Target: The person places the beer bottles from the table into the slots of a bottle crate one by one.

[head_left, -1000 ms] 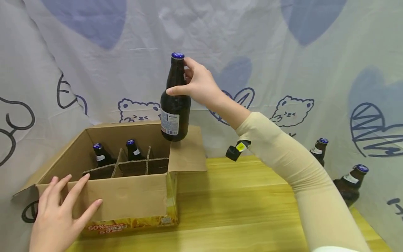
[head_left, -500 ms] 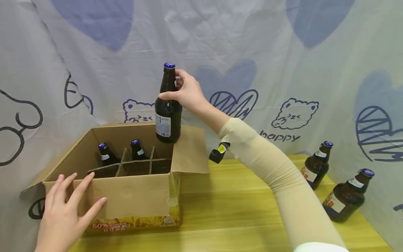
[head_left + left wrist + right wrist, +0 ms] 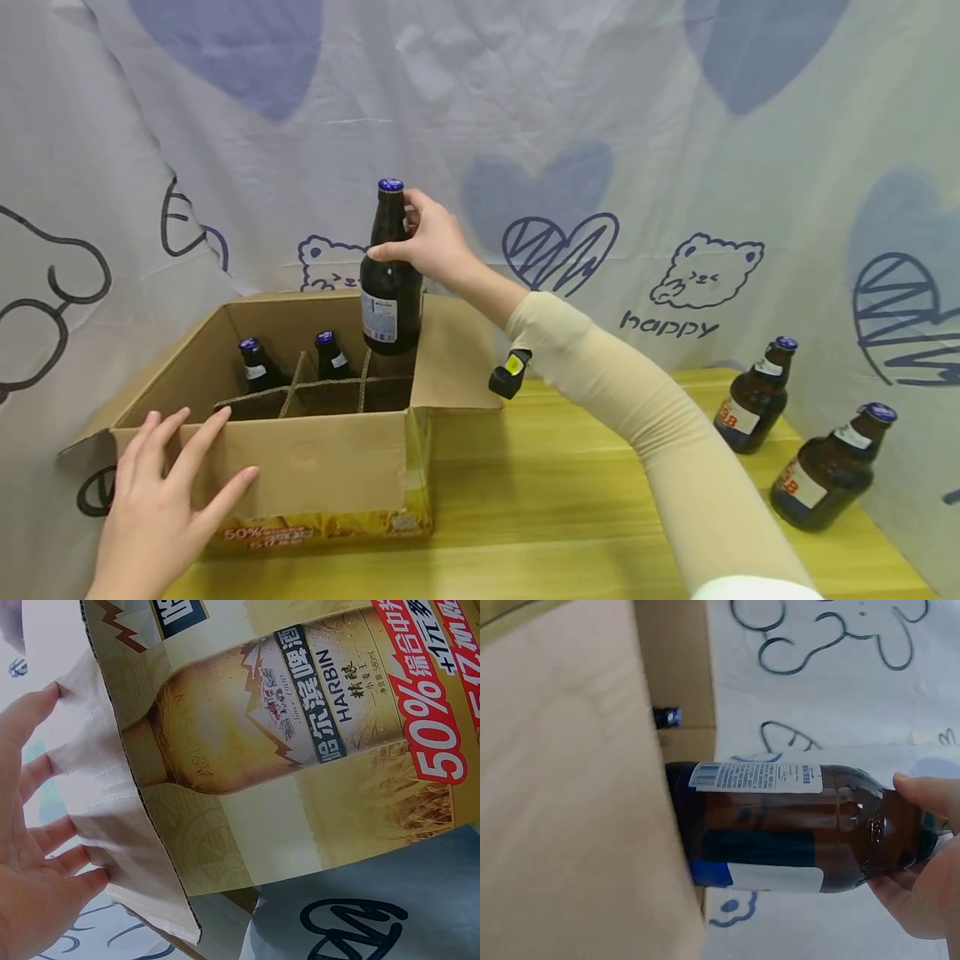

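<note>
My right hand [image 3: 435, 242] grips a brown beer bottle [image 3: 392, 304] by its neck and shoulder, upright, over the back right compartment of a cardboard box [image 3: 315, 467]. In the right wrist view, the bottle's [image 3: 765, 825] lower end passes behind the box's side flap [image 3: 577, 795]. My left hand [image 3: 161, 500] lies with spread fingers on the box's front flap; in the left wrist view its fingertips touch the bare cardboard flap [image 3: 127, 817]. Two capped bottles stand in the back row, one at left [image 3: 257, 367] and one in the middle [image 3: 330, 357].
Cardboard dividers [image 3: 292, 390] split the box into compartments. On the right of the wooden table [image 3: 540, 500] stand two more beer bottles, one farther back [image 3: 753, 400] and one nearer [image 3: 828, 471]. A patterned curtain [image 3: 540, 100] hangs behind. The right side flap [image 3: 457, 350] sticks outward.
My right hand has lowered the bottle and brought it left, so its base has sunk below the box's back rim. The left hand stays on the front flap. The view has shifted slightly.
</note>
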`<state>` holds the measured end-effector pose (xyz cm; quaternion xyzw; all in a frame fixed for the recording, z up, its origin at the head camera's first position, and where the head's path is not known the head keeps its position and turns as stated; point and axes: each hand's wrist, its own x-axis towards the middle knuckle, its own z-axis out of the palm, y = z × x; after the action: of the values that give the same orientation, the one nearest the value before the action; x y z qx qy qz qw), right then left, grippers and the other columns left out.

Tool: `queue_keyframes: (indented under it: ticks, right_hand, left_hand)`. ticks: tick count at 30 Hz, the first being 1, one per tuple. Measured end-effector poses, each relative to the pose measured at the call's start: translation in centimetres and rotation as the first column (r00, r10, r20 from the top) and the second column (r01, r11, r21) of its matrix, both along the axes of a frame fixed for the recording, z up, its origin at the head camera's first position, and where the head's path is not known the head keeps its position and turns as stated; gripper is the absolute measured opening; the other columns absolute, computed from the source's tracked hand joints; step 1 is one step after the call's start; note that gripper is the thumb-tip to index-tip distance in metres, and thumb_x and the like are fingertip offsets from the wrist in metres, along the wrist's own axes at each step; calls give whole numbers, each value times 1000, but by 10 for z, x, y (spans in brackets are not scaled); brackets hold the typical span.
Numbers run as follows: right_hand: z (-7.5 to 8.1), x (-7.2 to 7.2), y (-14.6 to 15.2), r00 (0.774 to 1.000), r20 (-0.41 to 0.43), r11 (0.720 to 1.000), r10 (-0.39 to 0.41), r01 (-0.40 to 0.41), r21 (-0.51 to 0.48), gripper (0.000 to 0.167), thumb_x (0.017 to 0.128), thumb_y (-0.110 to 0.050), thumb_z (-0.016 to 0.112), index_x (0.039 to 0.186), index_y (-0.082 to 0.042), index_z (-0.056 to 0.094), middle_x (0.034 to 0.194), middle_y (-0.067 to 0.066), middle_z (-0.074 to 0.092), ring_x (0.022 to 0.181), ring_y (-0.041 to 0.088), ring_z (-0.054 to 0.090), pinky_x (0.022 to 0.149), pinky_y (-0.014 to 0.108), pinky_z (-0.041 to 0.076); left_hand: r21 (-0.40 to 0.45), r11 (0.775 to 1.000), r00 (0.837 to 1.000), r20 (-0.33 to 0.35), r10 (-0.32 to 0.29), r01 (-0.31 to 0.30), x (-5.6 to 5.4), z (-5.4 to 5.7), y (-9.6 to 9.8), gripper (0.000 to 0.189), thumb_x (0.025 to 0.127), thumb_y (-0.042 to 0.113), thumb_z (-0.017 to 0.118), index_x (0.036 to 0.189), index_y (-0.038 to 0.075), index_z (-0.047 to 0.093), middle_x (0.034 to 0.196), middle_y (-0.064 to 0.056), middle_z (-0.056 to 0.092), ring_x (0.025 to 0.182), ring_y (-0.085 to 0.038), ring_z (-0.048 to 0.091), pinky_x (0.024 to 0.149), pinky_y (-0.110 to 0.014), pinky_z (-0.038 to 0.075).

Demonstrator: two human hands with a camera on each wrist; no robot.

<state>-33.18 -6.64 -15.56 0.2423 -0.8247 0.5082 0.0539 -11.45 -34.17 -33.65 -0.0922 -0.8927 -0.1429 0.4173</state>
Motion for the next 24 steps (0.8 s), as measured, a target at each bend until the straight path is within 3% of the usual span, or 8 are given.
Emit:
queue_keyframes:
  ticks: [10, 17, 21, 24]
  right_hand:
    - [-16, -15, 0, 995, -96, 983, 26, -9, 183, 71, 80, -26, 81, 138, -14, 40, 133, 8, 61, 127, 24, 58, 98, 37, 54]
    - [-24, -17, -13, 987, -118, 922, 107, -54, 384, 69, 80, -26, 81, 134, -11, 41, 126, 9, 63, 119, 24, 61, 93, 35, 55]
    - [-19, -19, -20, 992, -85, 887, 96, -46, 460, 72, 81, -26, 81, 138, -10, 39, 124, 7, 62, 111, 21, 61, 88, 32, 55]
    - [-10, -21, -25, 996, -51, 887, 67, -36, 461, 75, 80, -23, 81, 140, -9, 38, 122, 8, 61, 106, 20, 62, 85, 30, 56]
  left_hand:
    - [16, 1000, 1000, 3, -3, 3, -1, -2, 0, 81, 85, 80, 40, 138, 20, 55, 134, -33, 46, 140, -50, 29, 119, -61, 19]
    - [17, 1000, 999, 34, -3, 2, -1, -2, -2, 78, 84, 77, 47, 139, 22, 54, 137, -31, 44, 141, -49, 28, 119, -62, 18]
    - [17, 1000, 999, 37, 15, -16, -2, -3, -2, 80, 84, 79, 44, 139, 23, 54, 139, -30, 44, 141, -49, 28, 117, -65, 19]
    - [19, 1000, 1000, 20, 23, -24, -2, -4, -3, 83, 83, 82, 39, 138, 22, 55, 138, -31, 45, 141, -51, 28, 116, -67, 20]
